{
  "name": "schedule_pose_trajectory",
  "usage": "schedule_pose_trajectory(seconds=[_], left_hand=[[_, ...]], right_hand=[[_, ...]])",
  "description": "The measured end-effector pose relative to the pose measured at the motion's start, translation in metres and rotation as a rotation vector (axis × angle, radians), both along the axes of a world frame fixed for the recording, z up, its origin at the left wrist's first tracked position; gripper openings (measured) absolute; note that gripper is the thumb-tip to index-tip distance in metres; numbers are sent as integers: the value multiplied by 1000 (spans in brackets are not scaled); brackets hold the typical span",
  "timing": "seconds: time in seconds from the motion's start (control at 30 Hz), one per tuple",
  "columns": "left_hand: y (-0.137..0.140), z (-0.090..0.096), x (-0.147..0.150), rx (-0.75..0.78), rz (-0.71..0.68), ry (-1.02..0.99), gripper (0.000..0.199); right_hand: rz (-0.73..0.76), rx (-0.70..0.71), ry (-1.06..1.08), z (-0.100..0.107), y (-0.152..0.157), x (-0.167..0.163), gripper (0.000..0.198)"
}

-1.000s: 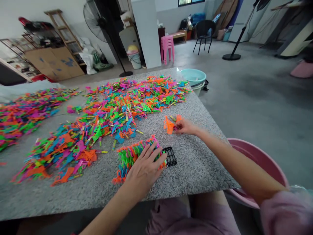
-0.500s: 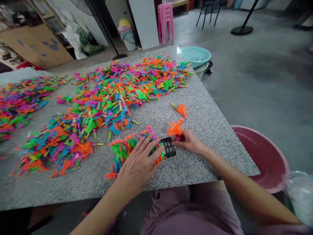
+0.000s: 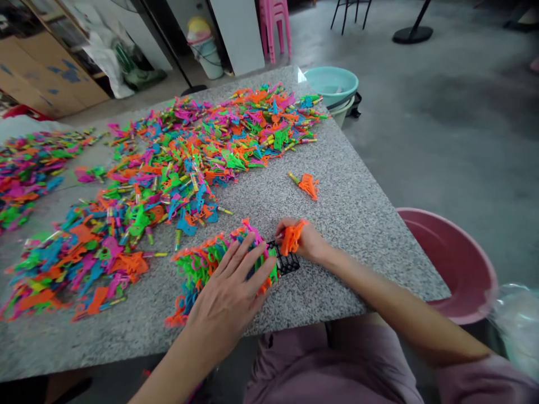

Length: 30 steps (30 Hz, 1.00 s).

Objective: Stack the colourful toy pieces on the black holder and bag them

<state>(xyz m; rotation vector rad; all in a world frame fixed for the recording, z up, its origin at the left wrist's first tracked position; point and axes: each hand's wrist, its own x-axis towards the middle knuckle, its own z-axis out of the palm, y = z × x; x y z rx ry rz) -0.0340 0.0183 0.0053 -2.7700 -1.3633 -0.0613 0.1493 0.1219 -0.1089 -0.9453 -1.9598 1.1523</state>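
My left hand lies flat with spread fingers over a tight row of colourful plastic toy guns, touching their tops. The row stands in a black grid rack, whose bare cells show at its right end. My right hand is closed around an orange toy gun, held over those bare cells; its lower end is hidden. Another orange toy gun with a yellow-green tube lies alone on the table beyond my right hand.
Big heaps of mixed toy guns cover the left and far parts of the speckled stone table. Beyond the right edge is a dark pink tub. A light blue basin stands by the far corner.
My right hand has brought the orange toy gun down and left over the rack, turning it. My left hand keeps its place on the row. The whole view has shifted slightly.
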Motion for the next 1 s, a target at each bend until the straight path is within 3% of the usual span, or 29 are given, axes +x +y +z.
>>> schedule_pose_trajectory(seconds=[0.2,0.33,0.47,0.6,0.73,1.0], left_hand=[[-1,0,1,-15,19,-16,37],[-1,1,1,-29,10,-25,39],[-1,0,0,-26,9,-31,41],[-1,-2,-2,-16,5,-39,41],[-1,-4,-4,15,-19,-55,39],[0,-1,1,21,-4,-58,37]], right_hand=[[65,129,-142,2,5,-14,16],[130,110,-232,11,6,-12,18],[99,146,-369,21,8,-9,17],[19,76,-271,23,12,-5,11],[160,39,-210,17,10,-5,12],[189,161,-533,33,0,-27,18]])
